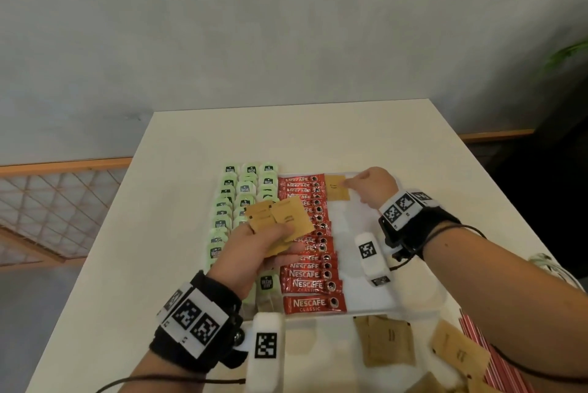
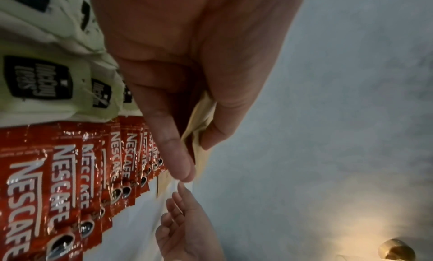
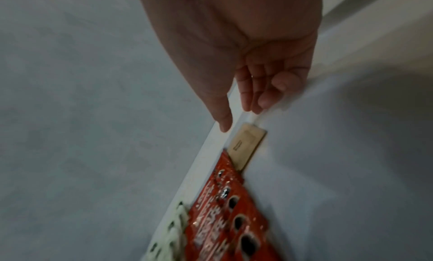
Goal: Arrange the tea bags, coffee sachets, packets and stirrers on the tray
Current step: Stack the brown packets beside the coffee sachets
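Observation:
A white tray [image 1: 350, 224] on the table holds columns of green tea bags [image 1: 245, 189] and a column of red coffee sachets [image 1: 305, 265]. One brown packet [image 1: 336, 187] lies flat at the tray's far end beside the top sachet, also visible in the right wrist view [image 3: 246, 144]. My right hand [image 1: 353, 184] hovers at that packet's right edge, its fingers [image 3: 253, 98] relaxed and holding nothing. My left hand [image 1: 276, 233] grips a fan of several brown packets [image 1: 280, 217] above the tea bags and sachets, pinched between thumb and fingers [image 2: 180, 153].
More brown packets [image 1: 386, 345] lie loose on the table in front of the tray's near rim. Red-and-white striped stirrers [image 1: 496, 357] lie at the near right. The right half of the tray is bare. A wooden railing [image 1: 63, 166] runs left of the table.

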### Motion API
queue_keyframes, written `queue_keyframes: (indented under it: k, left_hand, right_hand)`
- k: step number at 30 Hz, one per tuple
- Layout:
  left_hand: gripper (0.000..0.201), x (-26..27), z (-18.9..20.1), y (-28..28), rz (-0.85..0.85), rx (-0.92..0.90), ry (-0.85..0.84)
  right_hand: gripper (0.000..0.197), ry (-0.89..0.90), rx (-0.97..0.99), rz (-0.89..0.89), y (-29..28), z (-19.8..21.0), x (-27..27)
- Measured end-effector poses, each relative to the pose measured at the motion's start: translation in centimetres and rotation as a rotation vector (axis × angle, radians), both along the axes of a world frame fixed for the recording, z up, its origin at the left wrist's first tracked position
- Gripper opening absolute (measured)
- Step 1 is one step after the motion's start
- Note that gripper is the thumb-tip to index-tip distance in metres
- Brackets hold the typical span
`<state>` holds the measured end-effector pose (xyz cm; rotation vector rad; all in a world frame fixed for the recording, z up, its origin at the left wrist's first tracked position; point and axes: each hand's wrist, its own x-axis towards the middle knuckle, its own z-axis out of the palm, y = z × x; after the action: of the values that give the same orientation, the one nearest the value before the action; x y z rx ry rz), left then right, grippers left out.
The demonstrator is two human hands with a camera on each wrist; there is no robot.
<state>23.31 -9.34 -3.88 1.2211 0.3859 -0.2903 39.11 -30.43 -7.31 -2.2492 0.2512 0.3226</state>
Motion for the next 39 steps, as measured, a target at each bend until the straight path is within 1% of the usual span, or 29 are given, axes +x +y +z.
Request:
queue_keyframes:
  k: [2,3,6,8,10,12,15,17,20,23,25,27,28,29,30,31,33,34,36,39]
  left_hand:
    - [0.024,-0.3,0.3,-0.6,-0.015,0.001,-0.015]
    - [0.024,-0.4,0.5,-1.0,-0.018,0.003,-0.023]
    - [0.022,-0.8,0.9,-2.0,-0.017,-0.001,-0.047]
    - [0.02,-1.1,1.3,-2.7,-0.024,0.007,-0.075]
    - [0.019,-1.6,1.8,-3.5,-0.041,0.041,-0.109]
    - [0.022,-2.2,2.2,-4.1,-0.084,0.117,-0.155]
    - [0.023,-2.9,2.8,-4.5,-0.157,0.206,-0.191]
    - [0.019,-3.2,3.4,-4.4,-0.154,0.223,-0.185]
    - [0.013,-3.3,3.9,-3.8,-0.062,0.329,-0.236]
    - [0.004,-3.2,4.1,-3.2,0.004,0.488,-0.342]
    - [0.012,-3.4,4.4,-3.3,-0.049,0.548,-0.395]
    - [0.025,-3.6,4.7,-3.7,-0.181,0.608,-0.423]
    - [0.029,-3.7,4.7,-3.9,-0.246,0.643,-0.437]
    - [0.026,-3.8,4.7,-4.2,-0.288,0.681,-0.449]
    - [0.018,-3.8,4.5,-4.4,-0.307,0.708,-0.454]
    - [0.011,-3.8,4.3,-4.5,-0.307,0.718,-0.45]
    - [0.017,-3.7,4.1,-4.7,-0.278,0.7,-0.425]
    - [0.015,-3.6,4.0,-4.7,-0.254,0.66,-0.403]
    - [0.004,-3.4,3.9,-4.8,-0.187,0.555,-0.358]
    - [0.011,-2.6,3.5,-4.8,-0.096,0.45,-0.292]
  right_hand:
    - [0.028,-0.073,0.122,0.027,-0.3,1.1,-2.0]
    - [0.026,-0.081,0.183,0.055,-0.4,1.7,-3.2]
    - [0.026,-0.049,0.34,0.136,-0.4,3.5,-7.0]
    - [0.029,-0.025,0.407,0.192,-0.4,4.4,-9.3]
    - [0.026,0.014,0.444,0.281,-0.4,5.2,-11.2]
    - [0.022,0.04,0.456,0.366,-0.4,5.9,-12.6]
    - [0.023,0.012,0.516,0.348,-1.0,7.0,-13.6]
    - [0.022,-0.003,0.546,0.318,-1.7,8.0,-13.9]
    - [0.024,-0.058,0.431,0.355,-2.5,9.1,-14.5]
    - [0.015,-0.067,0.277,0.421,-2.9,9.8,-15.3]
    - [0.009,-0.051,0.249,0.451,-2.9,10.3,-15.7]
    - [0.008,-0.058,0.222,0.498,-2.8,10.8,-15.9]
    - [0.007,-0.067,0.202,0.524,-2.7,11.1,-15.9]
    - [0.008,-0.075,0.187,0.548,-2.6,11.3,-15.8]
    - [0.011,-0.081,0.183,0.563,-2.5,11.5,-15.7]
    - [0.013,-0.084,0.193,0.564,-2.3,11.6,-15.6]
    - [0.019,-0.095,0.254,0.514,-2.1,11.5,-15.3]
    - [0.022,-0.102,0.299,0.467,-2.0,11.3,-15.2]
    - [0.024,-0.119,0.368,0.355,-1.9,10.5,-14.7]
    - [0.02,-0.108,0.343,0.254,-2.2,9.1,-13.8]
